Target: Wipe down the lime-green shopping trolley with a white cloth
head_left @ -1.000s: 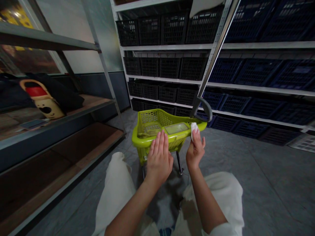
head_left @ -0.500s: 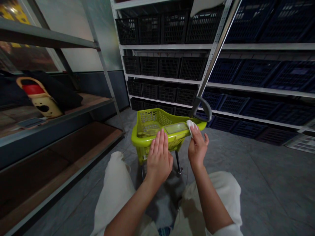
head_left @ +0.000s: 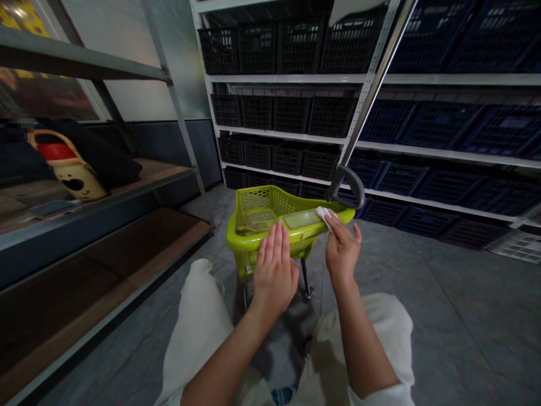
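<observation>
A small lime-green shopping cart (head_left: 249, 243) with perforated sides stands on the floor between my knees. A clear panel (head_left: 301, 219) is set into its near rim. My left hand (head_left: 275, 269) lies flat against that rim, fingers stretched out and holding nothing. Pinched in my right hand (head_left: 341, 251) is a white wipe (head_left: 325, 215), pressed on the rim at the right end of the panel. The cart's grey handle (head_left: 355, 186) rises just beyond my right fingers, and a metal pole (head_left: 376, 84) slants up behind it.
White racks (head_left: 287, 79) with rows of black crates (head_left: 257, 113) and blue crates (head_left: 435, 124) stand behind the cart. On the left, a metal shelf (head_left: 139, 179) bears a dog-faced bottle (head_left: 78, 177) and a phone (head_left: 53, 209). Grey tiles (head_left: 456, 293) cover the floor.
My right hand has turned slightly, and the wipe has shifted a little left onto the end of the clear panel. My left hand stays on the rim.
</observation>
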`<state>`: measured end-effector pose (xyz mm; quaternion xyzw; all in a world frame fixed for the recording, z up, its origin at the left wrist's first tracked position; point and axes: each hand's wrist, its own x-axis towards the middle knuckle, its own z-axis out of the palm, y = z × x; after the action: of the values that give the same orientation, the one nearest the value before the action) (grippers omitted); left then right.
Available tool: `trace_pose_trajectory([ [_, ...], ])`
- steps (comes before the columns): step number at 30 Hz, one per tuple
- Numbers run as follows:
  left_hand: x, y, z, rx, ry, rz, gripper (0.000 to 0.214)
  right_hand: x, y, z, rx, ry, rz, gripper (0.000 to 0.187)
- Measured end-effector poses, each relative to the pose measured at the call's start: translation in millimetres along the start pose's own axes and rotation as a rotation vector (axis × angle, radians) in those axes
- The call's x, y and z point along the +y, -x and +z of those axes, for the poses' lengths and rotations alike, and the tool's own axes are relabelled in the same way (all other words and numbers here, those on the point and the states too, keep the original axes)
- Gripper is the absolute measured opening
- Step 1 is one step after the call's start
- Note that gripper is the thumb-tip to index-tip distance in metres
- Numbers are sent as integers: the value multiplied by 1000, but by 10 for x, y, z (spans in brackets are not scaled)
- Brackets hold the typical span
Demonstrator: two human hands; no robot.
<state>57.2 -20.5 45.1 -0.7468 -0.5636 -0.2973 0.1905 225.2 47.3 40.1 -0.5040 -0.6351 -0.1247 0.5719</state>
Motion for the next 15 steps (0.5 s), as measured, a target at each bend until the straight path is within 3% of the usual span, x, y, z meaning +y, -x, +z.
trace_pose_trajectory([
  [5, 32, -3, 17, 3, -24, -13, 70, -615, 114, -41, -240, -43, -200, 48],
  [7, 24, 2, 9, 3, -28, -11, 70, -687, 117, -73, -301, -80, -239, 47],
  [10, -1, 8, -3, -4, -11, 8, 73, -446, 34, -92, -256, -79, -202, 44],
  [13, -13, 7, -2, 2, -1, 9, 74, -72, -90, -64, -118, -54, -69, 39],
  [15, -8, 4, 4, 12, 3, 0, 73, 36, -130, -34, -38, -38, 24, 37],
])
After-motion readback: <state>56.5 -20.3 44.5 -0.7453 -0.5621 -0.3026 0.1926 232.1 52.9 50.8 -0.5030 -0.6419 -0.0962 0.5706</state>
